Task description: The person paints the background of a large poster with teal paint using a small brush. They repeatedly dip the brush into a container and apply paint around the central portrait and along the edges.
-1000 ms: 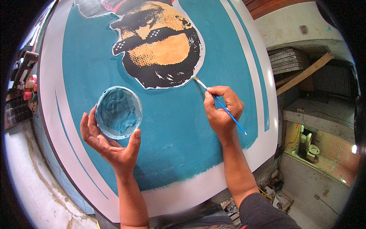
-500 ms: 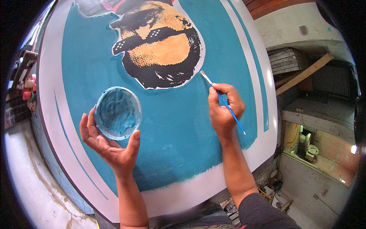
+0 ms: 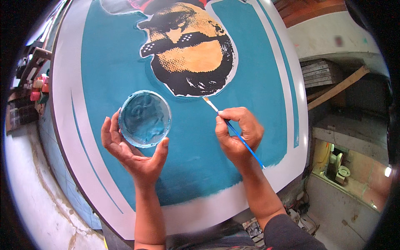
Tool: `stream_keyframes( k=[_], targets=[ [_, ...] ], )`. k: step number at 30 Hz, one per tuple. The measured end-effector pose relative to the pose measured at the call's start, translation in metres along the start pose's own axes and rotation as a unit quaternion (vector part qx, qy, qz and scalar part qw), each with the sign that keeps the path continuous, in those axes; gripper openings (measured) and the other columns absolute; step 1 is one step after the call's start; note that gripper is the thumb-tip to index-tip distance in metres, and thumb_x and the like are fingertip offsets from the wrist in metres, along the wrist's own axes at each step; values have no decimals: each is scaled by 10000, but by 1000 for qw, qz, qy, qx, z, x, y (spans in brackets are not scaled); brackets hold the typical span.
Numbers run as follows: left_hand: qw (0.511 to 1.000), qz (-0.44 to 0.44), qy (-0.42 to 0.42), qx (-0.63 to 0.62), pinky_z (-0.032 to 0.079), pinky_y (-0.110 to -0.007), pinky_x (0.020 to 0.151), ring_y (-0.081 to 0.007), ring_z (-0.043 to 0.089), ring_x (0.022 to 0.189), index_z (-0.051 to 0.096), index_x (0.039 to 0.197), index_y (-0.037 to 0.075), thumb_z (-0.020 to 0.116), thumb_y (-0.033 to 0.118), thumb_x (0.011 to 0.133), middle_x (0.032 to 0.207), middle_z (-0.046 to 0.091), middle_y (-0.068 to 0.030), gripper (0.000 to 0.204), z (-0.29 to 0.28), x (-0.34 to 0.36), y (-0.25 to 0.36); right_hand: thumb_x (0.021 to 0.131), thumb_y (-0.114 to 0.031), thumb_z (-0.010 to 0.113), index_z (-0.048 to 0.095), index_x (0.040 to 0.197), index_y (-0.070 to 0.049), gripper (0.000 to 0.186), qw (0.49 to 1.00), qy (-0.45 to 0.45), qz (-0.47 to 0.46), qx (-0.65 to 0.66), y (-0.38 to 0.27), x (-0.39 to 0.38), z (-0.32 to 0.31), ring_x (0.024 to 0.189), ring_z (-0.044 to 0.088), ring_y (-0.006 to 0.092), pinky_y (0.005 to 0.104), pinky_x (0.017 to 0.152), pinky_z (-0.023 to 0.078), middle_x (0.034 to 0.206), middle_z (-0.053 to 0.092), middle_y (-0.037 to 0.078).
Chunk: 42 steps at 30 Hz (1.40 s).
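Observation:
My left hand (image 3: 137, 160) holds a round clear tub (image 3: 144, 116) of teal paint, fingers curled round its side and thumb at its rim. My right hand (image 3: 239, 135) pinches a thin blue-handled brush (image 3: 256, 156), its pale tip at the white outline below the printed face (image 3: 191, 58), which has pixelated black sunglasses, peach skin and a black beard. The face sits on a large board (image 3: 106, 162) painted teal within white borders, with thin teal stripes down both sides and a feathered paint edge near me.
At left are a dark shelf (image 3: 21, 112) with colored objects (image 3: 38, 84) and a pale ledge (image 3: 29, 179). At right stand stacked grey slabs (image 3: 316, 73) and a leaning plank (image 3: 341, 87). An opening shows a toilet (image 3: 342, 171) in a room below. Cluttered gear (image 3: 300, 214) lies near my right arm.
The brush tip has moved left and down along the face's outline, with my right hand lower. The board appears shifted rightward in view, and the tub and my left hand sit farther right.

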<state>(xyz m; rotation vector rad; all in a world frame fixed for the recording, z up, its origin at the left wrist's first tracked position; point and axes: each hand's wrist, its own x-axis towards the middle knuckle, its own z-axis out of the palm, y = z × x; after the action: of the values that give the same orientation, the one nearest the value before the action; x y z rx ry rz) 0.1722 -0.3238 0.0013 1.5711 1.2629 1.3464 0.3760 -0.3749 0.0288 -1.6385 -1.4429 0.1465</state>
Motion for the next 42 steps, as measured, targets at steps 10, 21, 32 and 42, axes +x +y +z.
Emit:
stream_keyframes(
  k=[10,21,32,42],
  targets=[
    [1000,0,8,-15,360,-420,1071,-312,407,1262,137,1433,90,835,265,643,1330,353,-189,1069,0,0,1,747,35,676,623,822,-14,104,999,-23,7,35,-22,2,29,691,656,205,291,645,528,786,659,108],
    [1000,10,5,-25,370,-418,1059,-317,415,1251,146,1421,83,826,261,651,1327,346,-192,1043,-1,1,0,768,-56,689,627,834,-37,93,997,-19,65,47,-20,0,40,715,635,251,340,662,508,780,638,105],
    [999,18,-9,27,364,-430,1052,-313,415,1247,150,1423,80,828,272,643,1335,341,-182,1052,-2,1,1,771,37,642,620,818,7,60,997,1,47,59,-24,1,29,686,637,164,268,624,508,768,653,110],
    [994,51,-14,97,361,-434,1014,-297,394,1263,239,1400,59,844,313,641,1361,358,-157,1003,-1,0,0,762,16,667,623,802,5,61,985,-99,5,139,-55,14,24,658,633,176,270,610,499,766,657,107]
  ],
)
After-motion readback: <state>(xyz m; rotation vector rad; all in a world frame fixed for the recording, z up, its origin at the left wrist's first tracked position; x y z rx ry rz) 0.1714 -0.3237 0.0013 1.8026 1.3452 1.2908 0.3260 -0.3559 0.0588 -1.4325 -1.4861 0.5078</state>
